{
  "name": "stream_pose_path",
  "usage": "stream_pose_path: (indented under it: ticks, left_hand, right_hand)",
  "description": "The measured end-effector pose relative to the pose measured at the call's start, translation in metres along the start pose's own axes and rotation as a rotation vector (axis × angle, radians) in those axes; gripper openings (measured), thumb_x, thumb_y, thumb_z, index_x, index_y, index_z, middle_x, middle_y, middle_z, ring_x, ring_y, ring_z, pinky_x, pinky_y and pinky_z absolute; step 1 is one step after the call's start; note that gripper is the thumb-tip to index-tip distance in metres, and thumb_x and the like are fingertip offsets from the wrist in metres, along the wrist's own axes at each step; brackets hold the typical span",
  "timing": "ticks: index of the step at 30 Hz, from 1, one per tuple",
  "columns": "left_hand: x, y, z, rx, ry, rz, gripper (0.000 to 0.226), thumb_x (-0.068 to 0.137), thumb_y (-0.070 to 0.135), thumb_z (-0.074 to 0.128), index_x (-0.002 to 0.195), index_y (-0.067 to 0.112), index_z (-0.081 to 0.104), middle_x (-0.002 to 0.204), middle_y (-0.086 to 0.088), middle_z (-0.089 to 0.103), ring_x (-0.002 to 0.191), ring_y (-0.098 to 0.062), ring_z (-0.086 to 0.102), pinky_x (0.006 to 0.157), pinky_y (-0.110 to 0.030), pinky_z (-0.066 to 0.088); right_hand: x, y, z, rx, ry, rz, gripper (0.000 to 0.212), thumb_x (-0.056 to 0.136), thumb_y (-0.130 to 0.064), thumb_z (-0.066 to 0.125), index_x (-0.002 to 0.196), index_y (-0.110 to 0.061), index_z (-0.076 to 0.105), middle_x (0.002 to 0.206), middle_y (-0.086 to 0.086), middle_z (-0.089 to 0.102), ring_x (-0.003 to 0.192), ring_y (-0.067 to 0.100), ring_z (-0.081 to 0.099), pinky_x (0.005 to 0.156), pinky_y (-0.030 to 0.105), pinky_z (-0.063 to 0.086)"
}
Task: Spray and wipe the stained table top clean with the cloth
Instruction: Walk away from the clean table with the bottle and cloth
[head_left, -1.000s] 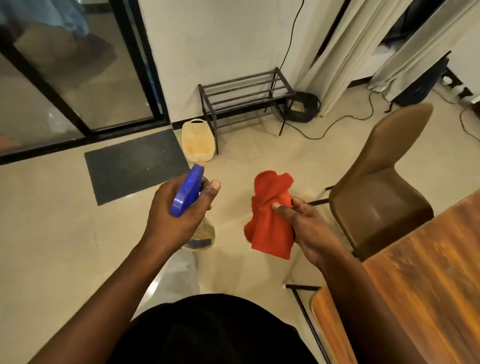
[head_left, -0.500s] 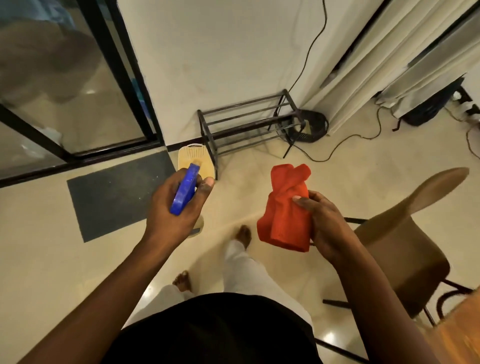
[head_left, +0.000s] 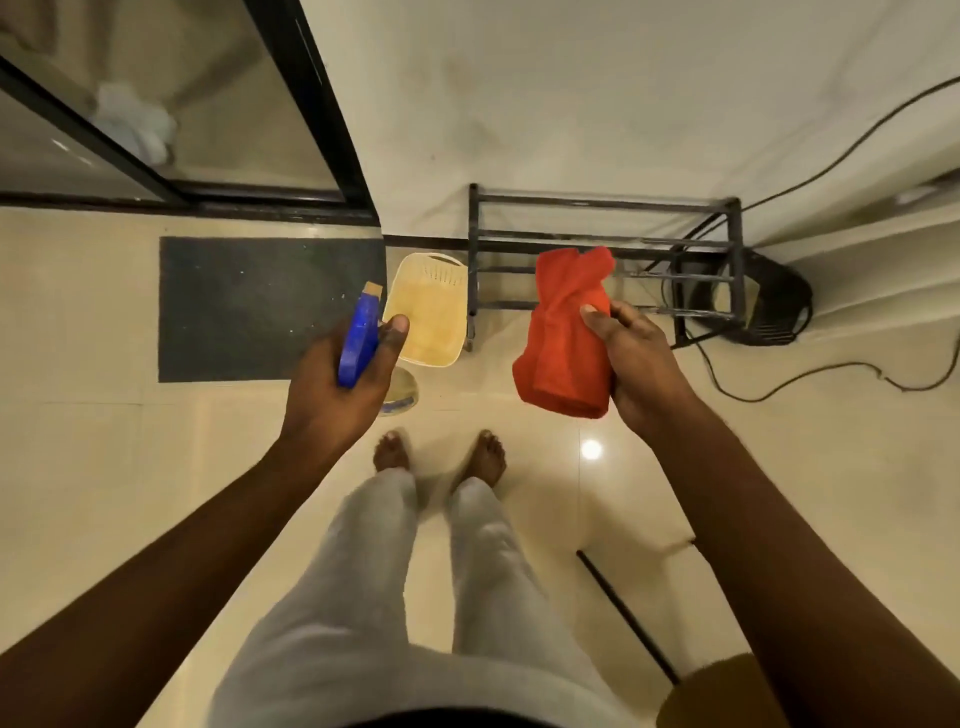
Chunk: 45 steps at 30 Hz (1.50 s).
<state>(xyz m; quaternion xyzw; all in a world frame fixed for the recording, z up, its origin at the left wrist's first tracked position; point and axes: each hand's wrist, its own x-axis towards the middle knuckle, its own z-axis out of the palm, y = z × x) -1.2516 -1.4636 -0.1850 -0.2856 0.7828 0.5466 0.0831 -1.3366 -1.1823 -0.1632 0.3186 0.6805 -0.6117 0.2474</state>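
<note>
My left hand (head_left: 343, 384) grips a spray bottle (head_left: 359, 338) by its blue trigger head, and the clear body hangs below the palm. My right hand (head_left: 636, 364) holds a bunched red cloth (head_left: 563, 338) out in front of me at about the same height. Both hands are raised over the tiled floor, above my bare feet. The table top is out of view.
A black metal rack (head_left: 602, 244) stands against the wall ahead, with a cream plastic basket (head_left: 428, 312) beside it and a dark doormat (head_left: 260, 306) to the left. A black fan (head_left: 758, 301) and cables lie at the right. A chair leg (head_left: 628, 618) crosses the floor lower right.
The view has swung away from the wooden table and brown chair, which have left the frame, and now looks straight down at my feet. Both hands keep their hold.
</note>
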Motion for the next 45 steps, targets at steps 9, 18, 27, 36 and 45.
stream_pose_path:
  ticks: [9,18,27,36,45]
  left_hand:
    - [0.187,-0.114,0.117,0.102,0.006,-0.055,0.033,0.096,0.064,0.068,0.080,0.036,0.060,0.070,0.008,0.063,0.065,-0.011,0.063,0.072,-0.028,0.056]
    - [0.286,-0.218,0.189,0.190,0.008,0.009,0.048,0.097,0.068,0.064,0.091,0.021,0.067,0.076,-0.014,0.071,0.074,-0.034,0.074,0.077,-0.038,0.062]
    - [0.319,-0.292,0.227,0.232,0.059,0.018,0.058,0.095,0.072,0.065,0.095,0.014,0.071,0.074,-0.012,0.070,0.066,-0.021,0.069,0.071,-0.034,0.064]
    - [0.312,-0.325,0.237,0.322,0.041,-0.040,0.062,0.096,0.053,0.075,0.135,0.006,0.070,0.123,-0.014,0.081,0.109,-0.031,0.078,0.102,-0.040,0.060]
    - [0.292,-0.321,0.201,0.490,-0.176,-0.159,0.088,0.088,-0.005,0.074,0.166,0.011,0.038,0.160,-0.020,0.055,0.148,-0.042,0.053,0.120,-0.046,0.045]
  right_hand:
    - [0.255,0.024,0.055,-0.134,-0.020,-0.002,0.047,0.107,-0.028,0.070,0.151,-0.016,0.060,0.140,0.007,0.071,0.124,0.028,0.071,0.112,0.056,0.055]
    - [0.339,0.082,0.053,-0.647,-0.002,-0.252,0.063,0.106,-0.036,0.070,0.163,-0.025,0.046,0.160,0.000,0.054,0.139,0.019,0.055,0.113,0.038,0.049]
    - [0.350,0.114,0.047,-0.796,0.080,-0.435,0.066,0.111,-0.046,0.059,0.167,-0.018,0.037,0.168,0.001,0.045,0.152,0.023,0.046,0.123,0.036,0.040]
    - [0.345,0.121,0.049,-0.758,0.124,-0.434,0.069,0.112,-0.043,0.057,0.171,-0.020,0.029,0.173,0.000,0.037,0.156,0.022,0.041,0.127,0.041,0.039]
    - [0.304,0.117,0.038,-0.748,0.144,-0.450,0.065,0.111,-0.041,0.060,0.168,-0.021,0.037,0.171,0.002,0.041,0.154,0.022,0.044,0.122,0.044,0.046]
